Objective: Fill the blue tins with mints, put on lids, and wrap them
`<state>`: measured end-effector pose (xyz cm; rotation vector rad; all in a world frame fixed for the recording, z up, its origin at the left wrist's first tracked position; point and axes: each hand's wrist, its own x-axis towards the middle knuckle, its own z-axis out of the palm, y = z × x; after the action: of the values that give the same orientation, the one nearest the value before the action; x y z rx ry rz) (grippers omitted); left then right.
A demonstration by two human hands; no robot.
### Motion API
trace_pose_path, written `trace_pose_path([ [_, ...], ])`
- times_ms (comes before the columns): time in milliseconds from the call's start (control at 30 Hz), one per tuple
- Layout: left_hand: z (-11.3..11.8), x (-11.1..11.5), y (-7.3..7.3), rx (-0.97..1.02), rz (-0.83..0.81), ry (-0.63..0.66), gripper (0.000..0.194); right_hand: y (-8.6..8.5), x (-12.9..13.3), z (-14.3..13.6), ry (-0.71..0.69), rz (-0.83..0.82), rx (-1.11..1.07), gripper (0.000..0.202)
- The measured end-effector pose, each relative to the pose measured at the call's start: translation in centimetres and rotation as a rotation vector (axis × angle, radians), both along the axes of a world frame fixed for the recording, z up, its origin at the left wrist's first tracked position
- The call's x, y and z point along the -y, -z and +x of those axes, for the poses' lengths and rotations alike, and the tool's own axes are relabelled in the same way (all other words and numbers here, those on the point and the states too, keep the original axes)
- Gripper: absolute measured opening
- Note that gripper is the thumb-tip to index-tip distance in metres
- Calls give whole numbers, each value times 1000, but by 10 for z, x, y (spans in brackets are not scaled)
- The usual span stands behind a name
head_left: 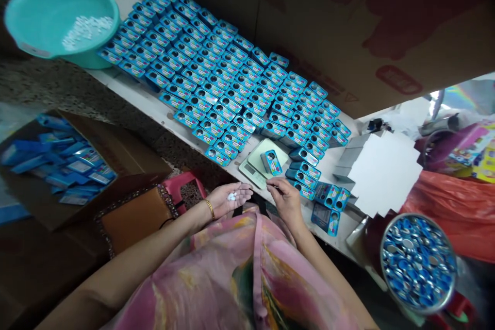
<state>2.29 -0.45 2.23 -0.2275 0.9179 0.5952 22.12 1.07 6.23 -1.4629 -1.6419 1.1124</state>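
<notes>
My left hand (232, 198) is turned palm up and lightly cupped, with a few small white tablets (232, 196) lying in it. Across from it, my right hand (285, 197) has its fingertips drawn together at the near edge of a small digital scale (253, 157). Whatever those fingers may pinch is too small to make out. One blue tin (273, 162) with a round dark opening stands on the scale's pale platform. Many similar blue tins (216, 82) are packed in rows on the white table just beyond my hands.
A turquoise basin (73, 5) holding white tablets stands at the far left. Below it, a cardboard box (127, 154) contains blue packs. At right are stacked white cards (382, 170) and a metal pot (450, 247) of blue-silver pieces. A large carton (309, 15) stands behind the tins.
</notes>
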Motion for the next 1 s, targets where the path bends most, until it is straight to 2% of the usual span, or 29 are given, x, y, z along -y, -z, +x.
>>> trace_pose_path([
  [133, 2, -1, 0, -5, -2, 6, 23, 1, -7, -3, 25, 80, 32, 15],
  [333, 4, 0, 0, -22, 19, 14, 23, 4, -54, -3, 2, 234, 262, 21],
  [400, 2, 1, 0, -30, 15, 9, 22, 5, -59, 0, -11, 245, 330, 22],
  [467, -1, 1, -1, -34, 6, 4, 22, 6, -51, 6, -3, 243, 368, 23],
  [567, -7, 1, 0, -56, -2, -16, 21, 12, -23, 19, 41, 204, 369, 22],
  [700, -15, 2, 8, -216, 17, -78, 16, 23, 4, 29, 146, 146, 354, 24],
  [800, -19, 4, 14, -315, 46, -83, 12, 27, 2, 29, 167, 125, 374, 32],
  [1000, -26, 8, 15, -330, 48, -82, 17, 26, -20, 21, 107, 143, 450, 52],
])
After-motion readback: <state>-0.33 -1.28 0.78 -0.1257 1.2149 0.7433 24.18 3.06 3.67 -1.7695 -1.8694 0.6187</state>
